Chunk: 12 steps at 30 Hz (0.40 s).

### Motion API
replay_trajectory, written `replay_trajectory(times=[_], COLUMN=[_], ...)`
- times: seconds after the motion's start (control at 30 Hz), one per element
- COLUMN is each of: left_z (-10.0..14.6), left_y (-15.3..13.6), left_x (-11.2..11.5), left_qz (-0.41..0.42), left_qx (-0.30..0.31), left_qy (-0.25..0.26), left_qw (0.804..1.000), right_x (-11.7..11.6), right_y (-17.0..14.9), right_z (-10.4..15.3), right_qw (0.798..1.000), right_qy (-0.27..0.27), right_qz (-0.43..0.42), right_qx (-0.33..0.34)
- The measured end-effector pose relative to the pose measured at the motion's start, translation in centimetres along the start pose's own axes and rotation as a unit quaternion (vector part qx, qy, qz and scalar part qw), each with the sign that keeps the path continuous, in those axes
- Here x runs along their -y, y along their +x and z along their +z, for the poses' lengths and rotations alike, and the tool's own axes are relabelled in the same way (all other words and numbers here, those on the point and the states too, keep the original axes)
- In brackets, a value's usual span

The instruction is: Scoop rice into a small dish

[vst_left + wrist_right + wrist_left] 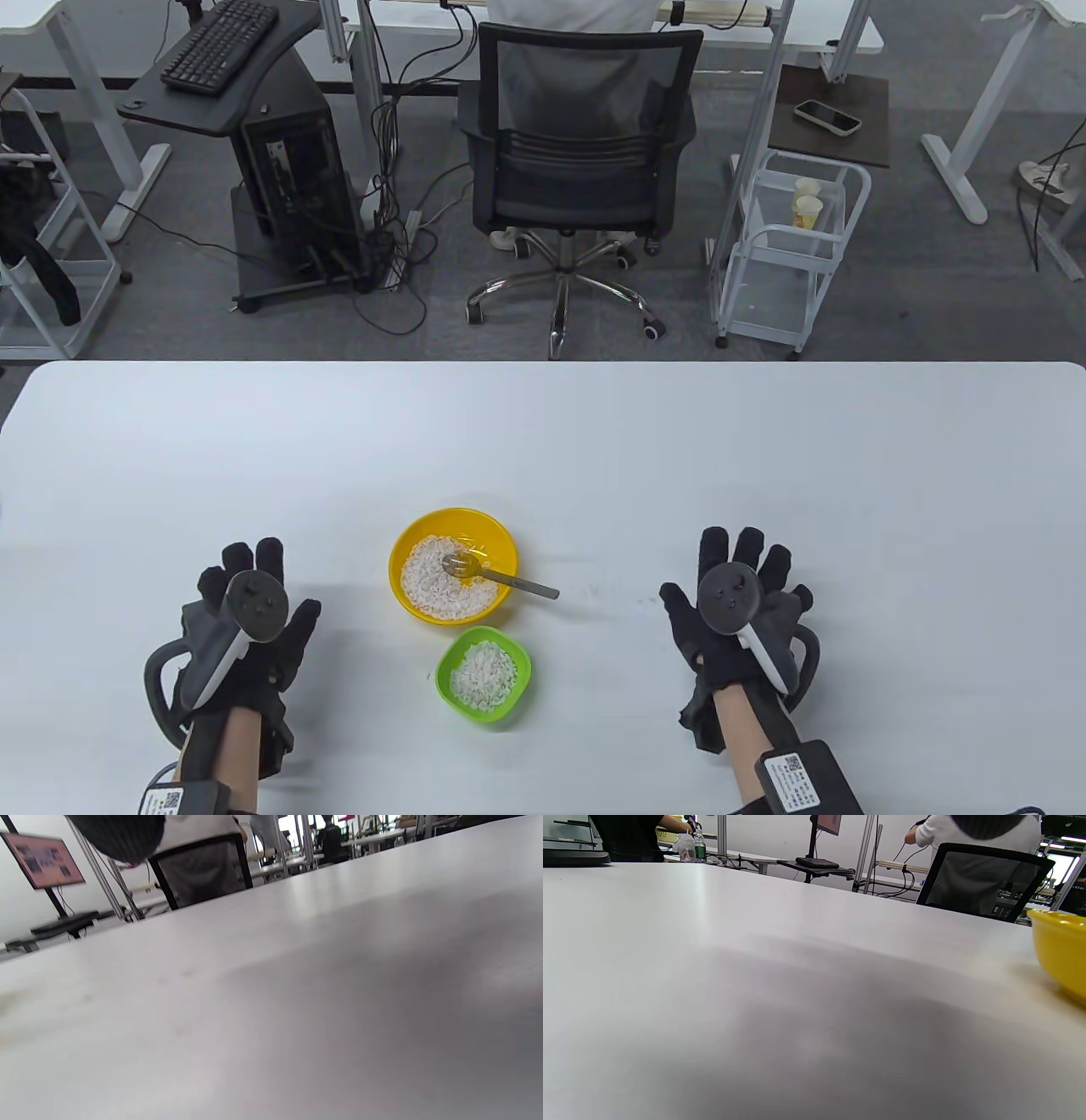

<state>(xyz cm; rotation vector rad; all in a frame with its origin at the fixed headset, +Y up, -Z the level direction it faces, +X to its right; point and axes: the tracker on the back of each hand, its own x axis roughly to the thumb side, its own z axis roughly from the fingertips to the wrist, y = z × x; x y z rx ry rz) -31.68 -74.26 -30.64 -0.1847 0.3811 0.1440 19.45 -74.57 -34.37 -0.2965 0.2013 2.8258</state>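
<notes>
Resting flat on the white desk (543, 441), fingers spread and holding nothing, left hand (242, 645) at eight o'clock and right hand (738, 624) at four o'clock flank the round yellow plastic bowl of rice (454, 566), where the metal spoon (496, 575) lies, while the small green square dish (484, 674) just below already holds rice, so the task looks done or paused, and any further scoop calls for the right hand to grasp the spoon handle.

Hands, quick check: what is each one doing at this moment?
Left hand: open, flat on the table, holding nothing.
Right hand: open, fingers spread on the table, holding nothing; the spoon lies in the yellow bowl.
</notes>
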Motion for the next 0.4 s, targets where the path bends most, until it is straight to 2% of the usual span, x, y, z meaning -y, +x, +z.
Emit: replay_trajectory(times=[0.07, 0.17, 0.3, 0.4], left_z=[0.0, 0.0, 0.1, -0.1], left_y=[-0.1, -0.1, -0.2, -0.2], left_x=[0.2, 0.2, 0.3, 0.5], left_qz=[-0.005, -0.004, 0.0, -0.005], left_qx=[-0.004, -0.005, -0.007, -0.013], left_qy=[-0.004, -0.004, -0.004, -0.012], left_qw=[1.0, 1.0, 1.0, 1.0], right_x=[-0.3, -0.8, -1.0, -1.0], right_y=[0.1, 0.5, 1.2, 1.4], right_z=[0.1, 0.5, 1.1, 1.3], right_qw=[0.999, 0.999, 0.999, 0.998], right_qy=[-0.038, -0.009, -0.008, 0.001], right_qz=[-0.009, -0.021, -0.003, -0.026], right_qx=[0.009, 0.034, 0.052, 0.063])
